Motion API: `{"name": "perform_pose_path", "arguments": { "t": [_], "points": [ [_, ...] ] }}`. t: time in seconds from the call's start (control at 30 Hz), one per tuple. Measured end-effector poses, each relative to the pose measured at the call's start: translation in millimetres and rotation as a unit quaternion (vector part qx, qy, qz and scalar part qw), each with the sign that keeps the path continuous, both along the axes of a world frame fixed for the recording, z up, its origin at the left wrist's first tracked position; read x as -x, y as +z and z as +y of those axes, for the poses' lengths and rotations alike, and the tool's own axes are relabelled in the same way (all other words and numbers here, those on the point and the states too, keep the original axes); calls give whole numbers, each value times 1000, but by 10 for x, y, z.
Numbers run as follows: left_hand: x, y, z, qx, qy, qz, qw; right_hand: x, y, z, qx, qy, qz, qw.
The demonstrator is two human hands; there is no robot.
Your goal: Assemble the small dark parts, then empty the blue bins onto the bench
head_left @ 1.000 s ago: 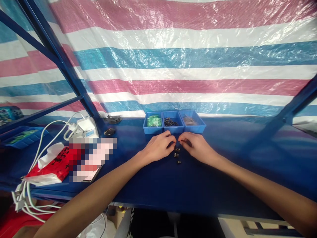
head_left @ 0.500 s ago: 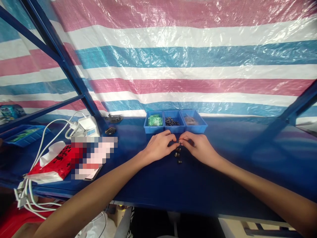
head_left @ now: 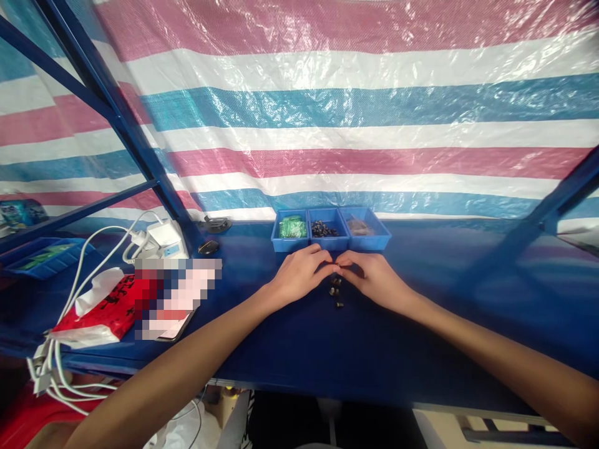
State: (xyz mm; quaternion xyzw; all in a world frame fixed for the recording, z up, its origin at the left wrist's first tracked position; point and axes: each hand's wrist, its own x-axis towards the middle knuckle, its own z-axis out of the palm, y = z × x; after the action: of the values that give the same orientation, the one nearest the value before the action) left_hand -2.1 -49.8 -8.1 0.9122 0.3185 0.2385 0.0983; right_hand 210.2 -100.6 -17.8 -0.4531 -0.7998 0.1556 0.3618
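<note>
Left hand point(head_left: 302, 275) rests knuckles-up on the blue table point(head_left: 290, 349), fingers curled, thumb and forefinger tips pressed into a pinch. Right hand point(head_left: 374, 279) mirrors it: curled, tips pinched, pointing in toward the left one. The two pinches meet tip to tip at mid-table, just in front of the bins. Whatever is inside the pinch is too small and too covered to make out, so cannot tell if either hand actually holds a piece.

Small dark parts point(head_left: 335, 290) lie loose on the table just below the touching fingertips, between the two hands — a short line of about three running toward the person. Neither hand touches them.

Behind the hands three blue bins stand side by side, walls touching. Left bin point(head_left: 285, 243) has green pieces, middle bin point(head_left: 330, 241) has dark pieces like the loose ones, right bin point(head_left: 369, 242) has brownish pieces — too blurry to tell more.

Striped tarp point(head_left: 327, 125), pink, white and blue, hangs behind the table. On the left of the table: white charger point(head_left: 161, 236) with white cables point(head_left: 79, 274) looping off the edge, red packet point(head_left: 110, 308) with white tissue sticking out, small black object point(head_left: 207, 247) near the foot of the slanted blue frame bar point(head_left: 116, 118). Another blue tray point(head_left: 47, 259) with green pieces sits at the far left.
</note>
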Motion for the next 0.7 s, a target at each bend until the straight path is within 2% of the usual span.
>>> {"name": "perform_pose_path", "arguments": {
  "t": [0.3,0.47,0.7],
  "points": [
    [-21,-9,17,54,-13,-78,995,7,28,-7,-26,-37,-3,999],
    [-27,-24,-7,38,-5,-60,997,35,32,-60,-38,-20,-3,999],
    [-21,-42,-12,31,-4,-63,998,32,11,-55,-49,-9,-79,996]
  ]
}}
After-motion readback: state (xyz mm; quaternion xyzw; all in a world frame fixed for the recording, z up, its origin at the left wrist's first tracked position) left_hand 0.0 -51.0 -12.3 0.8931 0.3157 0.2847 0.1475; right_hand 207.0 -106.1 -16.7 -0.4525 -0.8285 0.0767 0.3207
